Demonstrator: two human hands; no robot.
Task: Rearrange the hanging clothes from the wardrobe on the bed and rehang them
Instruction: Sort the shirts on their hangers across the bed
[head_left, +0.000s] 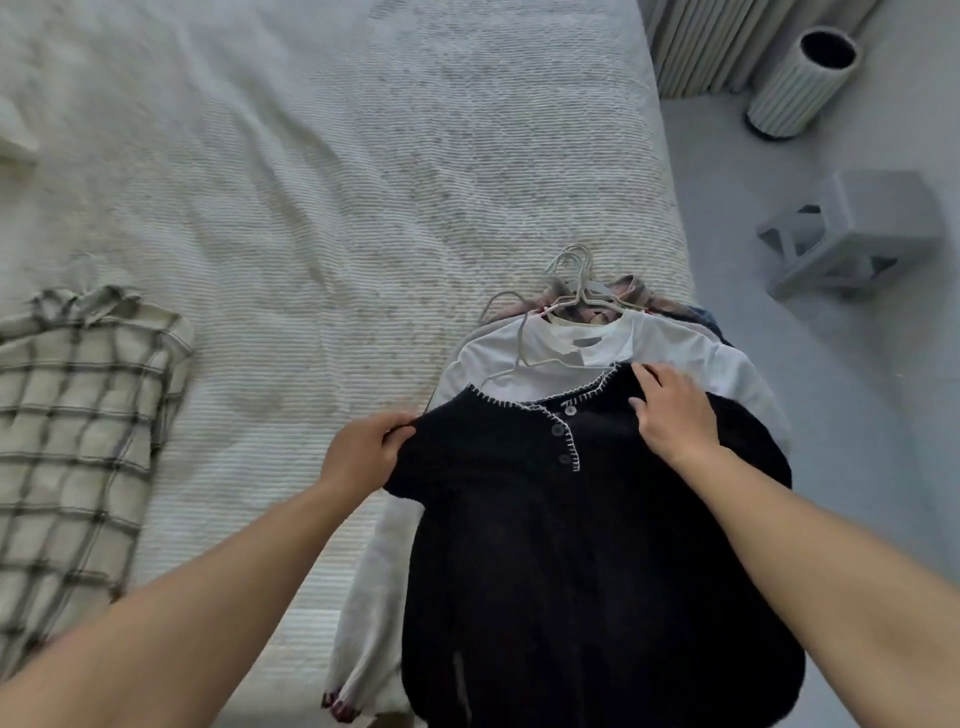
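A black knit cardigan (571, 545) with white stitched edging lies on top of a pile of clothes at the bed's right edge. My left hand (363, 447) grips its left shoulder. My right hand (670, 410) holds its right shoulder near the collar, thumb curled on the knit. Under it lies a white top (675, 348) on a white hanger (524, 353). More white hangers (576, 280) and coloured garments stick out behind the pile.
A checked cream shirt (78, 415) lies spread at the bed's left. The cream bedspread (311, 208) stretches ahead. On the grey floor to the right stand a ribbed cylinder bin (800, 83), a grey stool (852, 228) and a radiator (727, 41).
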